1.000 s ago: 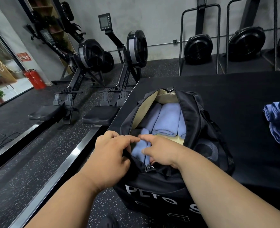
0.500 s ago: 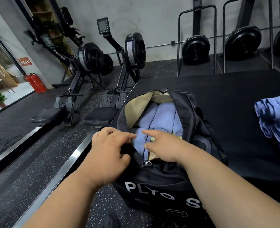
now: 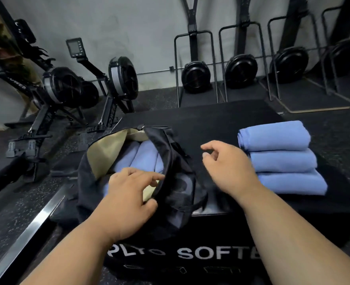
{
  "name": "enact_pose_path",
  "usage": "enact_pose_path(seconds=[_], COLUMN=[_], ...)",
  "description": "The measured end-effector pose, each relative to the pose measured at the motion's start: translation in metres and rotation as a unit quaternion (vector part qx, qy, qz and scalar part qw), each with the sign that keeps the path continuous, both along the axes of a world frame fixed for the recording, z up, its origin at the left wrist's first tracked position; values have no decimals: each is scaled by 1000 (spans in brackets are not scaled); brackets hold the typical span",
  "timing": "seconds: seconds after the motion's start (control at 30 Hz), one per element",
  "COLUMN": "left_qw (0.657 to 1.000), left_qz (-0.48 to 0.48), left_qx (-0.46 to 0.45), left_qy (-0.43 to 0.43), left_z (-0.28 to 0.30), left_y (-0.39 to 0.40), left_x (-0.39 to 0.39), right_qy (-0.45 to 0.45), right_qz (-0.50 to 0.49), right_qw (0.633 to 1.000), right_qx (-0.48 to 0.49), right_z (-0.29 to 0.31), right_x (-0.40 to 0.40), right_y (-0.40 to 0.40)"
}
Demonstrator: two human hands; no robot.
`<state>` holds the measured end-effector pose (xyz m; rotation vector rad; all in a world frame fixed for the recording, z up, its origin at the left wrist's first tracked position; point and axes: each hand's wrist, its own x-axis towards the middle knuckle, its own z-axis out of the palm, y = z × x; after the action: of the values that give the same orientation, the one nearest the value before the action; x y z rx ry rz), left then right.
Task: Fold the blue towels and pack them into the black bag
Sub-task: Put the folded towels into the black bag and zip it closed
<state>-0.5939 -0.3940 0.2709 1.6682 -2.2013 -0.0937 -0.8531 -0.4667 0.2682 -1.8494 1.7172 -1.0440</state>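
Observation:
The black bag (image 3: 178, 182) lies open on the black plyo box (image 3: 211, 124), its tan lining showing. Folded blue towels (image 3: 141, 157) lie packed side by side inside it. My left hand (image 3: 128, 196) is at the bag's mouth, with thumb and fingers pinching the near right rim. My right hand (image 3: 227, 167) hovers over the box between the bag and the towel stack, its fingers loosely curled and holding nothing. A stack of three folded blue towels (image 3: 279, 159) sits on the box to the right, just beyond that hand.
Two rowing machines (image 3: 120, 81) stand on the gym floor at the left. More rowers (image 3: 194, 75) are stored upright along the back wall. A metal rail (image 3: 26, 229) runs across the floor at lower left. The box front bears white lettering (image 3: 211, 253).
My right hand has left the bag's mouth and swung right toward the towel stack. My left hand shifted to the bag's right rim. The view turned right, bringing the whole stack in.

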Motion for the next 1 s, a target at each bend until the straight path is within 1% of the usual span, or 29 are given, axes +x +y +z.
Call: enact_pose_path(seconds=[0.07, 0.13, 0.17, 0.23, 0.4, 0.6, 0.73, 0.87, 0.93, 1.0], left_qw=[1000, 1000, 1000, 1000, 999, 998, 997, 998, 998, 994], left_qz=[-9, -13, -15, -21, -35, -41, -34, -32, -25, -3], left_qx=[4, 5, 5, 9, 16, 40, 61, 57, 50, 46], left_qy=[4, 8, 7, -2, -11, -14, -17, -9, 23, 100], left_z=[-1, -2, -3, -5, -8, -9, -12, -13, -14, -14], left_y=[-4, -8, -10, -14, -22, -31, -38, -37, -37, -36], left_x=[-15, -29, -35, -46, -68, -89, -92, -94, -95, -99], right_qy=[23, 53, 72, 99, 159, 141, 129, 99, 74, 54], right_qz=[-71, -138, -173, -221, -238, -233, -244, -255, -247, -226], right_qw=[996, 984, 976, 966, 958, 962, 960, 956, 955, 953], right_qx=[-49, -103, -112, -89, -7, 1, -40, -102, -146, -192], right_z=[1, -1, -3, -10, -30, -35, -39, -37, -32, -24], right_x=[-31, -61, -73, -94, -128, -144, -154, -155, -150, -138], right_y=[-1, -4, -7, -12, -24, -31, -38, -40, -38, -33])
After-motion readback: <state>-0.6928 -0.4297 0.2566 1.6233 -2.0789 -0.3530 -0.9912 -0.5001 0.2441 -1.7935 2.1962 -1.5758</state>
